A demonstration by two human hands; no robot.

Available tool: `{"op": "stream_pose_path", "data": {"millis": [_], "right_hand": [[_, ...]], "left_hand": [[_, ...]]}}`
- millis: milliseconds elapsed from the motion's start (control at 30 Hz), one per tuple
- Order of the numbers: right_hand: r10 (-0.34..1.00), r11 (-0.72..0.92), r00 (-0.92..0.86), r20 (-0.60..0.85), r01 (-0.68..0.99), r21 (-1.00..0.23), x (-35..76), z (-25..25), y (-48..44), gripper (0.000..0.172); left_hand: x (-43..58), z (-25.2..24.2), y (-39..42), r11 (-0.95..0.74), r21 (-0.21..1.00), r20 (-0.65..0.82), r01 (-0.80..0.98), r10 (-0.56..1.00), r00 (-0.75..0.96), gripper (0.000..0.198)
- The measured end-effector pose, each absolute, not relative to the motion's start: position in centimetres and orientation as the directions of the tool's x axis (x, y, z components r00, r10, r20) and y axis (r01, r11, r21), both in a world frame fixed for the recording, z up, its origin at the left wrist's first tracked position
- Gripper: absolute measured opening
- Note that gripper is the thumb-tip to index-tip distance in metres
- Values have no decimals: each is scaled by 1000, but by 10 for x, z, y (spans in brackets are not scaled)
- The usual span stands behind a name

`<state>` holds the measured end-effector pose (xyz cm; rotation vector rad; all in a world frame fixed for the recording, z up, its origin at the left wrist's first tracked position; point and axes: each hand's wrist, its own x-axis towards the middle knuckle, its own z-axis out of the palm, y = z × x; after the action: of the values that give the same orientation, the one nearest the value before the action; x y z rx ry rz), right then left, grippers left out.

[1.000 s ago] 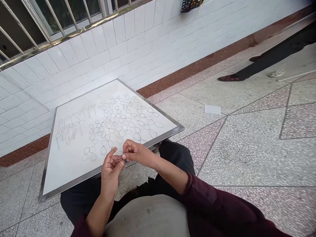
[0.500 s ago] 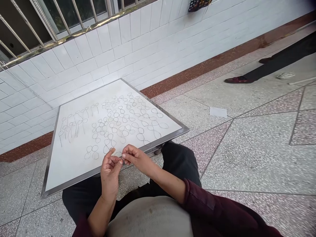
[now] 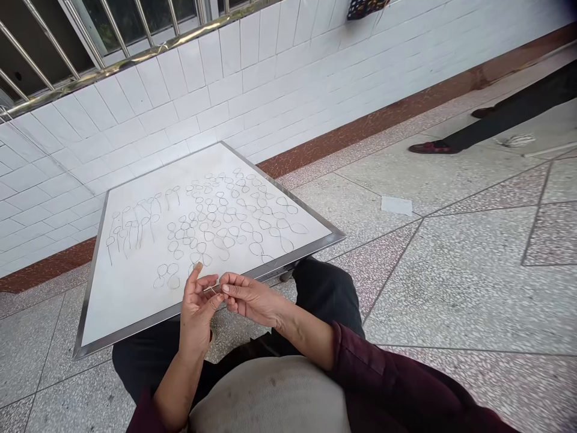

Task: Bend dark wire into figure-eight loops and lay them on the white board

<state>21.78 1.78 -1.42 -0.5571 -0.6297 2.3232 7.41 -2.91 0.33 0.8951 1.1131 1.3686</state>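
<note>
My left hand (image 3: 196,310) and my right hand (image 3: 255,300) meet just over the near edge of a white board (image 3: 128,313). A thin piece of wire (image 3: 213,290), partly hidden by the fingers, runs between them. My right thumb and index finger pinch it, with the other fingers curled beneath. On the left, the thumb presses toward the wire beside the right fingertips, while one finger stands raised. Thin wire loops shaped like figure eights (image 3: 286,225) lie across the middle and right of the board. At its left, wire pieces with one loop and a long tail (image 3: 142,222) lie in rows.
A white tiled wall (image 3: 279,90) with a barred window (image 3: 117,30) stands behind the board. On the speckled floor lies a white sheet (image 3: 396,205). Another person's leg and shoe (image 3: 435,147) are at the right. My knees are under the board's near edge.
My right hand has turned slightly, its fingers now lying more level. My left hand has shifted a little to the left, and more of the wire shows between the hands.
</note>
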Motion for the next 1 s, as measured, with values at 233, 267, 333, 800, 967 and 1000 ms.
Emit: {"op": "stream_pose_path", "data": {"millis": [233, 267, 333, 800, 967, 1000], "right_hand": [[600, -755, -758, -256, -431, -494, 216, -16, 11, 25], [593, -756, -763, -255, -420, -502, 215, -18, 10, 25], [590, -745, -768, -249, -398, -536, 214, -20, 9, 27], [746, 24, -665, -31, 72, -997, 225, -10, 8, 19], [717, 204, -693, 73, 110, -973, 224, -19, 10, 17], [721, 234, -687, 95, 112, -966, 225, -21, 11, 18]], "left_hand": [[74, 2, -29, 33, 956, -85, -292, 982, -169, 63], [74, 2, -30, 20, 963, -73, -270, 979, -188, 61], [73, 4, -31, 13, 975, -61, -223, 976, -207, 60], [61, 2, -25, 169, 985, -173, -39, 941, -291, 49], [57, 1, -23, 289, 957, -289, -30, 935, -207, 45], [56, 1, -23, 299, 952, -305, -59, 935, -180, 45]]}}
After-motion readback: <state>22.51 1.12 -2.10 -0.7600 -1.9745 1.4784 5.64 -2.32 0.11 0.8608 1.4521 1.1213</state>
